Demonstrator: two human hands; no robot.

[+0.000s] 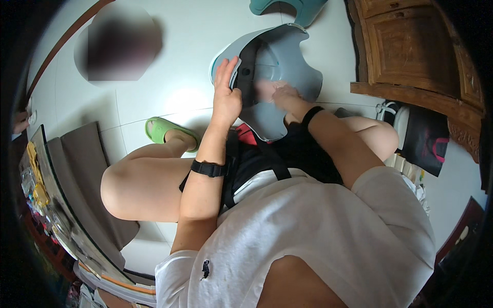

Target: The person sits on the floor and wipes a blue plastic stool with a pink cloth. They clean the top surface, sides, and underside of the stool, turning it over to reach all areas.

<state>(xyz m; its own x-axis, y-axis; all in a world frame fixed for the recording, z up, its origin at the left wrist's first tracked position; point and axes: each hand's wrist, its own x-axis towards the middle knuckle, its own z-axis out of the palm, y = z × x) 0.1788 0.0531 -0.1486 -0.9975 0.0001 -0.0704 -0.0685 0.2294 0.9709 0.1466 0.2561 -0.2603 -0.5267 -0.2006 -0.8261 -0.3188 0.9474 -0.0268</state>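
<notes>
A hollow grey-blue plastic shell (298, 56) with a wavy cut-out rim lies tipped between my knees, its inside facing me. A dark band runs along its inner left wall. My left hand (227, 97) grips the left edge, fingers stretched along it and the thumb bent at the rim. Inside the shell, my right hand (290, 100) is closed on a pink cloth (269, 90). Motion smears the cloth and the fingertips, so their exact contact with the wall cannot be made out.
A teal plastic piece with an arched cut-out (287, 7) stands beyond the shell. To the right is a carved wooden cabinet (405, 51), with a black bag (426, 138) below it. A glass-edged table (56, 179) and a grey-brown bench (87, 174) are at left. One foot wears a green slipper (164, 128).
</notes>
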